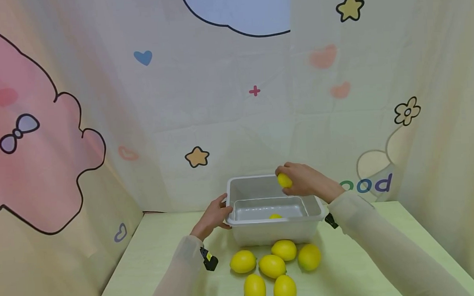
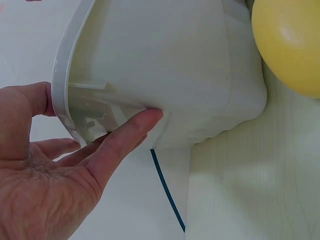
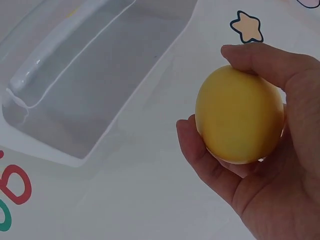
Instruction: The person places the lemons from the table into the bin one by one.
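A white plastic bin (image 1: 274,232) stands on the table with one lemon (image 1: 275,216) partly visible inside. My left hand (image 1: 212,215) holds the bin's left rim, thumb over the edge and fingers against the outer wall, as the left wrist view shows. Above the bin's back right part, my right hand (image 1: 306,179) grips another lemon (image 3: 239,115) between thumb and curled fingers. Several yellow lemons (image 1: 272,266) lie on the table in front of the bin, close together.
The pale green tabletop (image 1: 154,259) ends at a printed curtain (image 1: 219,100) right behind the bin. More curtain hangs on the left and right sides. Each wrist wears a small black device, such as the left one (image 1: 209,258).
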A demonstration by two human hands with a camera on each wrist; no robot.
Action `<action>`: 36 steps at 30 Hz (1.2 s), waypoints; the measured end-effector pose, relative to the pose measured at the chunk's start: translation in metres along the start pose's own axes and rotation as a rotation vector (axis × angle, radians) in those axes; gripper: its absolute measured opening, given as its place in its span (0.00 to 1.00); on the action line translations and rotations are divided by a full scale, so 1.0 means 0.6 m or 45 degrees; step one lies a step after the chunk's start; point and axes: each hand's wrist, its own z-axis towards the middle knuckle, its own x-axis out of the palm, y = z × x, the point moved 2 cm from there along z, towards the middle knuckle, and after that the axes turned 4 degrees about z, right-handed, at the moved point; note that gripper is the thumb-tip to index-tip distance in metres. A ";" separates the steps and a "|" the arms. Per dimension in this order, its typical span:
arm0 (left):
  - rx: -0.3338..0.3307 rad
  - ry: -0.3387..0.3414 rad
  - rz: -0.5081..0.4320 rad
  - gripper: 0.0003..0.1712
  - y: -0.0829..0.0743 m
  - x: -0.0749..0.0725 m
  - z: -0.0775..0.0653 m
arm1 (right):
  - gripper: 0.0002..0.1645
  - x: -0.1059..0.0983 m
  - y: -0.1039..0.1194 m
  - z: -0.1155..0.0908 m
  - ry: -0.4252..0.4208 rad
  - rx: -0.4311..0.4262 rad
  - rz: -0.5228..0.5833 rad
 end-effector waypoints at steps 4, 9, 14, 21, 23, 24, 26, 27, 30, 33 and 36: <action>-0.009 -0.006 0.008 0.37 -0.001 0.000 0.000 | 0.26 0.005 -0.004 0.012 0.058 0.024 -0.002; -0.007 -0.010 0.024 0.37 -0.001 0.001 -0.002 | 0.26 0.011 -0.008 0.023 0.124 0.065 -0.003; -0.007 -0.010 0.019 0.36 -0.003 0.001 -0.003 | 0.26 0.017 -0.012 0.036 0.178 0.110 -0.008; -0.005 -0.009 0.017 0.37 -0.003 0.000 -0.004 | 0.26 0.023 -0.019 0.055 0.264 0.163 -0.002; -0.007 -0.013 0.010 0.37 -0.002 0.000 -0.005 | 0.26 0.027 -0.021 0.060 0.291 0.193 0.014; -0.006 -0.015 0.008 0.37 -0.003 0.000 -0.005 | 0.27 0.029 -0.022 0.062 0.303 0.207 0.022; -0.007 -0.017 0.001 0.37 -0.005 0.000 -0.008 | 0.27 0.033 -0.025 0.067 0.322 0.235 0.037; -0.006 -0.015 -0.005 0.37 -0.007 0.000 -0.010 | 0.27 0.036 -0.027 0.069 0.329 0.243 0.043; -0.003 -0.008 -0.010 0.37 -0.009 0.000 -0.012 | 0.26 0.043 -0.031 0.074 0.342 0.264 0.075; -0.005 -0.002 -0.012 0.37 -0.007 0.000 -0.011 | 0.26 0.048 -0.033 0.076 0.356 0.287 0.109; -0.003 0.001 -0.009 0.37 -0.004 -0.001 -0.008 | 0.26 0.055 -0.036 0.077 0.384 0.324 0.132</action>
